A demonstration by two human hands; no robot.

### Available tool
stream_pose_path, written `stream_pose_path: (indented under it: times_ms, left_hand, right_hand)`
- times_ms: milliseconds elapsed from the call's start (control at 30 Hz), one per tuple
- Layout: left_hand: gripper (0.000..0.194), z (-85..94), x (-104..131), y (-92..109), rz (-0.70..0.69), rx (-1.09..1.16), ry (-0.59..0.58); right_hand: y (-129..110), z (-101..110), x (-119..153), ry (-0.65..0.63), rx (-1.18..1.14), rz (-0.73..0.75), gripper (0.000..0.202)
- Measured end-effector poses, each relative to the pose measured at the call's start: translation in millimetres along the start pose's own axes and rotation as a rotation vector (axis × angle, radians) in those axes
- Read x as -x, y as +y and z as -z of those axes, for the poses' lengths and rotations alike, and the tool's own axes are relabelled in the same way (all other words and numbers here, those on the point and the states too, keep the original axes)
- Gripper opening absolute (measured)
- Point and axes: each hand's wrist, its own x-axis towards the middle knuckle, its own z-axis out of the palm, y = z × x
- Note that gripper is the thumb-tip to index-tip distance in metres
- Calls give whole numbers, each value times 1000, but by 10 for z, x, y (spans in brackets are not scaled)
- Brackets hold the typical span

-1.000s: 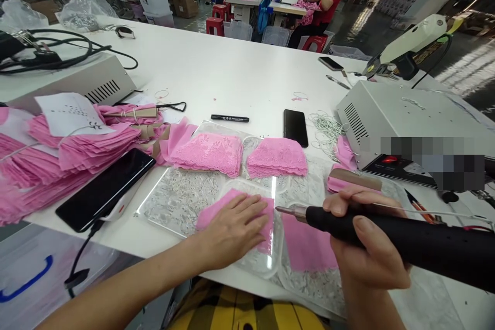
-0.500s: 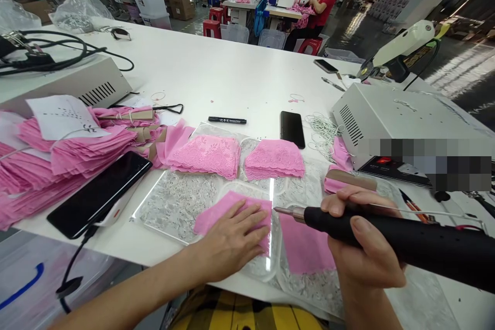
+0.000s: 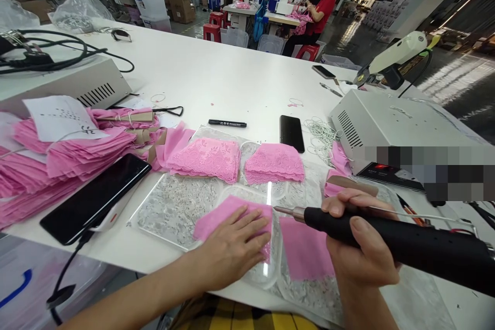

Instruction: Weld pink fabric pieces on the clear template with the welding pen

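Observation:
My left hand (image 3: 235,247) lies flat, fingers stretched, on a pink fabric piece (image 3: 216,216) over a clear plastic sheet. In my right hand (image 3: 359,247) is a black handheld tool (image 3: 410,240) with a pointed metal tip, shaped like an ultrasonic welding pen. Its tip is close to the right edge of the fabric under my left hand; I cannot tell whether they touch. Below the tip lies a second pink fabric piece (image 3: 305,250). Beyond my hands sit two stacks of pink lace pieces, a left stack (image 3: 209,160) and a right stack (image 3: 275,164).
Bundled pink fabric (image 3: 88,149) and a large phone (image 3: 96,196) lie at the left. A marker (image 3: 227,123), a smaller phone (image 3: 292,133) and a thread tangle (image 3: 320,134) are farther back. A grey box (image 3: 402,124) stands at right. A person in red (image 3: 324,13) sits beyond.
The view has shifted slightly. Both hands keep nearly the same place, with the left on the fabric and the right holding the tool.

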Motion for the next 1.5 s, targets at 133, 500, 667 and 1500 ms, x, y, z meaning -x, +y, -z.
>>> stream_pose_path:
  times_ms: [133, 500, 667, 1500]
  left_hand:
    - [29, -32, 17, -5, 4, 3, 17]
    - [28, -67, 24, -15, 2, -3, 34]
    - [27, -66, 22, -15, -2, 7, 30]
    - [23, 92, 329, 227, -125, 0, 101]
  right_hand:
    - [15, -21, 12, -34, -6, 0, 16]
    - [25, -36, 16, -77, -1, 36, 14]
    - [17, -25, 12, -116, 52, 73, 7]
    - [-222, 144, 65, -169, -13, -8, 16]
